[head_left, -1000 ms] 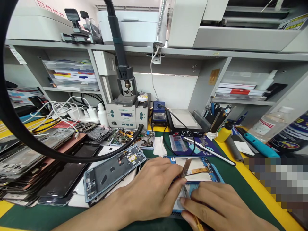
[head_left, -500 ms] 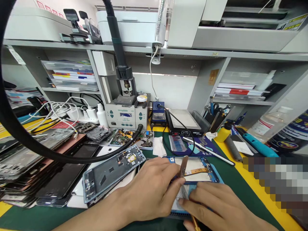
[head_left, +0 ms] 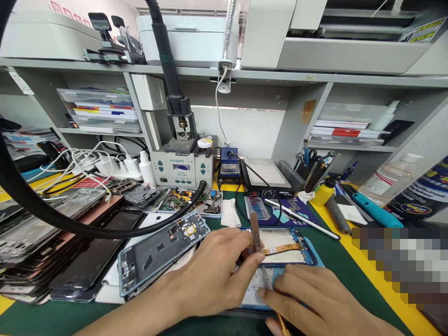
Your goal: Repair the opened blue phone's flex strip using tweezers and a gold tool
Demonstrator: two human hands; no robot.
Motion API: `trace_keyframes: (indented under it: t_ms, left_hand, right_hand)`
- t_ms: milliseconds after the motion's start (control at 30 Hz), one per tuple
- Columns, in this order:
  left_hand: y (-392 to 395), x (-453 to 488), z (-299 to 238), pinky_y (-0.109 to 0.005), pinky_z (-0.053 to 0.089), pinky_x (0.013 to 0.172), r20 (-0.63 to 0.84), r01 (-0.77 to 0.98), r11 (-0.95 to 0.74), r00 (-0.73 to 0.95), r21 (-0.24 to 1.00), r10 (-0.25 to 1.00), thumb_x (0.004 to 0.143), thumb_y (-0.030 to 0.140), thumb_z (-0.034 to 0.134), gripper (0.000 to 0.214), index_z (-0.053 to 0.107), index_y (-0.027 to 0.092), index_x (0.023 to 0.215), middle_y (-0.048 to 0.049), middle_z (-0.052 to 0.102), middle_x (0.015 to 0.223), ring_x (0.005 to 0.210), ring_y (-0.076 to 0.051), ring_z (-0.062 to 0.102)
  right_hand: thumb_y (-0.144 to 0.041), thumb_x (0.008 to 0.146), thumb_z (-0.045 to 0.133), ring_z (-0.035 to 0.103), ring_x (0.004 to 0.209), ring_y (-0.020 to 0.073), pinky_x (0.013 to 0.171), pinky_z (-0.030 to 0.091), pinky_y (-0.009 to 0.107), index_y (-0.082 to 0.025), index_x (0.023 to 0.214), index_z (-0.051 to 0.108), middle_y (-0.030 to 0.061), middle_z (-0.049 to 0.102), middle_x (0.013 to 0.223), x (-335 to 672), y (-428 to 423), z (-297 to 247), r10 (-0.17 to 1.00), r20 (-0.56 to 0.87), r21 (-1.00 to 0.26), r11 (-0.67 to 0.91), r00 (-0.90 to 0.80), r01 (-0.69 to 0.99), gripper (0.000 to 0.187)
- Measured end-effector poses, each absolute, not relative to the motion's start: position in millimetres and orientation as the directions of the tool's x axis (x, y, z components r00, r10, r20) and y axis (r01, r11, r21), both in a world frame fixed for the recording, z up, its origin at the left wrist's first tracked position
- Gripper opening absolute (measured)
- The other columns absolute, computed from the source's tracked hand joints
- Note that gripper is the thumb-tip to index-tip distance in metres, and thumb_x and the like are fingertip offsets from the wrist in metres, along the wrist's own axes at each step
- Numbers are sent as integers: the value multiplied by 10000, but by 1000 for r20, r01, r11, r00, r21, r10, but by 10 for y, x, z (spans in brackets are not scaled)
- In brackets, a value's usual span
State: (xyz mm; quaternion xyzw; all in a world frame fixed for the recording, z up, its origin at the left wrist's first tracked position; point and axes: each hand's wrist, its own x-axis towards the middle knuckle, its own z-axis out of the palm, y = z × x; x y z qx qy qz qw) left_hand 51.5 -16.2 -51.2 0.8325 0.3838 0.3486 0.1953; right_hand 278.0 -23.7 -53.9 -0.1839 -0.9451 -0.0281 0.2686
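In front of me lies an opened phone (head_left: 280,235) with a blue frame and an orange flex cable (head_left: 285,248) across its pale middle. My left hand (head_left: 222,268) pinches metal tweezers (head_left: 255,231) between thumb and fingers over the phone's left part; their blunt end points up and their tips are hidden. Held low by my right hand (head_left: 308,296) is a knife (head_left: 281,322) with a gold handle; its thin grey blade reaches toward the left hand. Beneath both hands is a light blue and whitish surface (head_left: 248,298), mostly covered.
A separate phone frame (head_left: 161,249) lies left of my hands, beside stacked phone parts (head_left: 80,247). A black hose (head_left: 115,231) arches over them from the hot-air station (head_left: 182,165). Behind are a tray of circuit boards (head_left: 210,203) and a white stylus-like stick (head_left: 304,219).
The tweezers' upper end has swung left, and the left hand has shifted slightly left. More of the orange flex cable shows. The right hand has barely moved. The view has shifted slightly.
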Motion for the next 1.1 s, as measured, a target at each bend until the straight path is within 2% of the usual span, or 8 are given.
trace_keyframes:
  t_ms: [133, 267, 400, 433, 567, 733, 867, 1100]
  left_hand:
    - [-162, 512, -489, -342, 521, 846, 377, 494, -566, 433, 660, 819, 1035, 290, 475, 252, 687, 155, 1037, -70, 717, 891, 886, -225, 684]
    - [-163, 516, -490, -352, 513, 876, 373, 487, -579, 458, 653, 807, 1033, 269, 474, 247, 687, 147, 1062, -78, 716, 924, 916, -229, 678]
    - [-163, 512, -497, -345, 518, 828, 401, 491, -608, 467, 624, 788, 1032, 260, 476, 220, 670, 159, 1036, -82, 710, 892, 883, -231, 677]
    - [-163, 509, -497, -347, 518, 824, 404, 492, -613, 470, 618, 785, 1032, 259, 476, 216, 667, 160, 1037, -82, 708, 883, 879, -234, 676]
    - [-165, 503, -500, -361, 512, 815, 406, 485, -621, 480, 616, 778, 1030, 250, 472, 224, 668, 147, 1057, -88, 703, 898, 890, -244, 673]
    - [-176, 516, -506, -363, 495, 792, 416, 484, -634, 488, 603, 768, 1021, 223, 487, 204, 667, 132, 994, -87, 700, 895, 869, -244, 670]
    - [-177, 515, -510, -349, 478, 772, 423, 492, -645, 494, 585, 760, 1019, 211, 490, 182, 647, 144, 958, -70, 693, 865, 832, -229, 662]
    - [-165, 511, -530, -345, 459, 742, 418, 502, -655, 510, 565, 752, 1017, 212, 478, 182, 626, 145, 935, -70, 683, 854, 802, -226, 641]
  right_hand:
    - [-190, 975, 571, 735, 706, 204, 708, 603, 308, -194, 1033, 745, 50, 737, 754, 2783, -240, -531, 351, 504, -64, 926, -789, 371, 183]
    - [-156, 962, 572, 737, 700, 229, 655, 597, 342, -179, 1084, 717, 60, 750, 779, 2777, -244, -515, 350, 495, -73, 929, -795, 364, 191]
    - [-44, 878, 561, 740, 717, 228, 673, 586, 341, -204, 1108, 643, 57, 771, 828, 2829, -252, -515, 398, 649, -123, 895, -648, 428, 292]
    - [-51, 863, 570, 746, 728, 225, 689, 591, 329, -221, 1111, 633, 48, 783, 848, 2852, -251, -511, 376, 671, -118, 905, -639, 409, 307]
    - [-170, 944, 573, 760, 863, 234, 760, 607, 309, -285, 1074, 667, 19, 792, 967, 2914, -238, -476, 617, 600, -315, 767, -509, 558, 197]
    - [-247, 1025, 495, 685, 651, 167, 534, 537, 229, -278, 975, 666, -13, 718, 815, 2849, -223, -447, 785, 425, -600, 617, -450, 509, 181]
    - [-266, 1047, 468, 627, 620, 154, 528, 494, 231, -261, 932, 648, -20, 652, 738, 2797, -213, -434, 797, 370, -649, 589, -476, 481, 213]
    - [-235, 1038, 469, 607, 625, 154, 544, 482, 251, -232, 898, 630, -9, 639, 745, 2743, -190, -400, 755, 414, -618, 643, -509, 452, 213]
